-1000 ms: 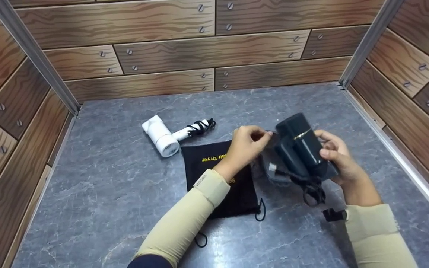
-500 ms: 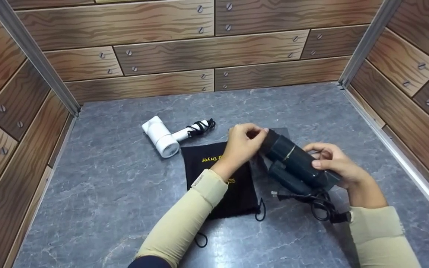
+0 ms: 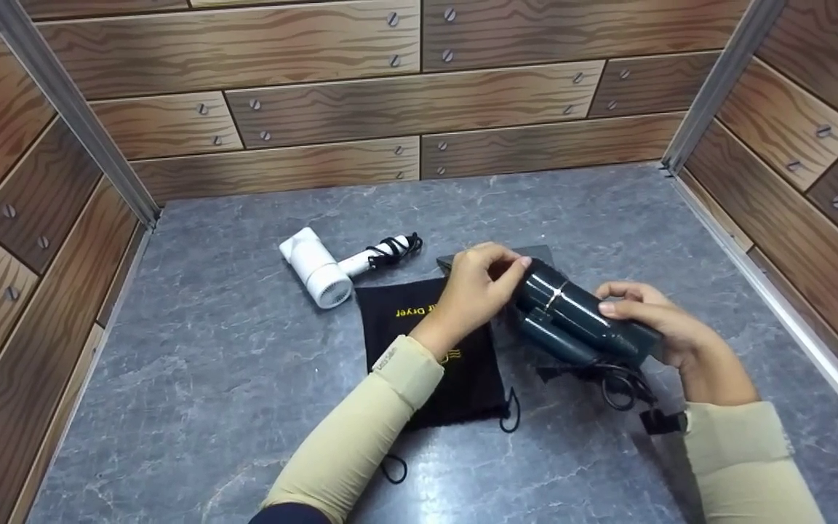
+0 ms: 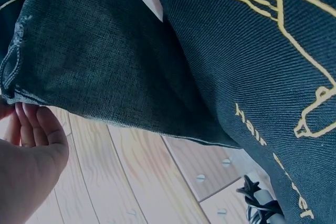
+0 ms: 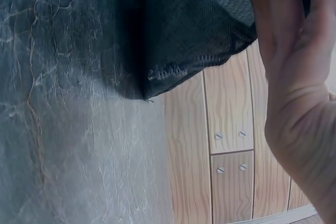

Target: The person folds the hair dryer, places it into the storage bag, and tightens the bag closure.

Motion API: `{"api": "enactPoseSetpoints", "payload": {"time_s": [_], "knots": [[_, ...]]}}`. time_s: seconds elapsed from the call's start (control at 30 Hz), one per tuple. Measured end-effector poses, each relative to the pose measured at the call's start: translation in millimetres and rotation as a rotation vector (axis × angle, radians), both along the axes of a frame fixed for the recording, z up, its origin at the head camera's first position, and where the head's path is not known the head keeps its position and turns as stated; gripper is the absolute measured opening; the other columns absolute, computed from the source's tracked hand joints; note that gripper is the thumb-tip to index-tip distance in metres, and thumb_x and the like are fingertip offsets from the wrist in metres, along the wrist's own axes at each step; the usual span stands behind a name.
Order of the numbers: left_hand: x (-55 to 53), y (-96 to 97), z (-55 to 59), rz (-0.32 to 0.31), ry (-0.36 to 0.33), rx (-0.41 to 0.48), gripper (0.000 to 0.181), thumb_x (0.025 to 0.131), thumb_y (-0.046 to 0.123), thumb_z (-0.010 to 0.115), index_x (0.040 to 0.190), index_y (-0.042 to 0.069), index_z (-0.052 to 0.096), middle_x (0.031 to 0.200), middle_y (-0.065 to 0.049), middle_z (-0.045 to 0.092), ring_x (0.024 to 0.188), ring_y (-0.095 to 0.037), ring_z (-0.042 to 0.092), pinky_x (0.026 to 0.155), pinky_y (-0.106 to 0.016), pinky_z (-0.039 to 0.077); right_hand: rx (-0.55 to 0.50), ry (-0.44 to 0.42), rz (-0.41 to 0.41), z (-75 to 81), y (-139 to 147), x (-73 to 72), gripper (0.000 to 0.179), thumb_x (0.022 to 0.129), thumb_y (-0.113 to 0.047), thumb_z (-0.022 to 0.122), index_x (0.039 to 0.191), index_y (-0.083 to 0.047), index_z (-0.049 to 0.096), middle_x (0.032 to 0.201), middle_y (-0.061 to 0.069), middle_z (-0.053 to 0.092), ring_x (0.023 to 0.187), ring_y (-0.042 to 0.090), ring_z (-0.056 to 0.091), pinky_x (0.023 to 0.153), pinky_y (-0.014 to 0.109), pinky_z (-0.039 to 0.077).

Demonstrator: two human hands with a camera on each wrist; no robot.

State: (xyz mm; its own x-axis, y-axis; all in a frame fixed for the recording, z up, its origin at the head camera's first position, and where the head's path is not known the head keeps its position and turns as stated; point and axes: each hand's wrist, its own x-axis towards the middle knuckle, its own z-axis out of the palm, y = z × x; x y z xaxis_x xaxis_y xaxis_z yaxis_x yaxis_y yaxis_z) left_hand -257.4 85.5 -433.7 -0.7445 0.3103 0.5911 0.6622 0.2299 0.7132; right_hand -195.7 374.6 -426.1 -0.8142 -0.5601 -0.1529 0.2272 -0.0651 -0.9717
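My right hand point(image 3: 670, 327) grips the rear end of a folded dark green hair dryer point(image 3: 586, 309), which tilts down to the right. Its bundled black cord point(image 3: 619, 386) hangs beneath. With thumb and fingers, my left hand point(image 3: 477, 284) pinches the edge of a dark cloth pouch point(image 4: 105, 51) at the dryer's other end. How far that end reaches into the pouch is hidden. Part of the pouch also shows in the right wrist view. Under my left forearm lies a second black drawstring pouch point(image 3: 390, 342), flat, with yellow "Hair Dryer" print.
A white hair dryer point(image 3: 321, 269) lies left of the black pouch, its black cord point(image 3: 393, 249) wound round the handle. The grey marbled table point(image 3: 193, 349) is walled by wood-patterned panels point(image 3: 317, 116) at the back and both sides.
The dark green hair dryer has swung from steep to slanting, its front end coming to my left fingers. My right hand has lowered slightly. My left hand stays nearly in place.
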Motion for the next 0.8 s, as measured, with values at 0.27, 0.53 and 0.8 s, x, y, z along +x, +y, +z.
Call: {"api": "enactPoseSetpoints", "payload": {"time_s": [0.27,0.53,0.8], "knots": [[1.6,-1.0,-1.5,-0.017,0.067,-0.029,0.014,0.103,0.015,0.071,0.100,0.006,0.081,0.090,-0.002,0.076,0.081,-0.006,0.062,0.076,-0.020,0.053,0.029,-0.042,-0.137,-0.7,-3,-0.5,0.012,0.107,-0.011,0.051,0.105,-0.016,0.062,0.092,-0.003,0.073,0.080,0.009,0.075,0.070,0.025,0.064],[2.6,-3.1,-4.2,-0.041,0.091,-0.035,0.012,0.103,0.013,0.071,0.101,0.005,0.079,0.095,-0.003,0.076,0.085,-0.007,0.064,0.079,-0.027,0.057,-0.048,-0.093,-0.224,-7.4,-1,-3.1,0.024,0.110,-0.015,0.048,0.111,-0.017,0.071,0.096,-0.001,0.077,0.080,0.010,0.077,0.069,0.023,0.063],[9.0,-2.4,-3.7,-0.050,0.107,-0.001,0.010,0.102,0.011,0.071,0.100,0.004,0.078,0.094,-0.005,0.075,0.083,-0.011,0.063,0.078,-0.019,0.052,-0.142,-0.181,-0.265,-13.1,0,-5.4,0.029,0.112,-0.021,0.046,0.111,-0.019,0.074,0.099,0.000,0.078,0.083,0.012,0.078,0.072,0.025,0.064]]}}
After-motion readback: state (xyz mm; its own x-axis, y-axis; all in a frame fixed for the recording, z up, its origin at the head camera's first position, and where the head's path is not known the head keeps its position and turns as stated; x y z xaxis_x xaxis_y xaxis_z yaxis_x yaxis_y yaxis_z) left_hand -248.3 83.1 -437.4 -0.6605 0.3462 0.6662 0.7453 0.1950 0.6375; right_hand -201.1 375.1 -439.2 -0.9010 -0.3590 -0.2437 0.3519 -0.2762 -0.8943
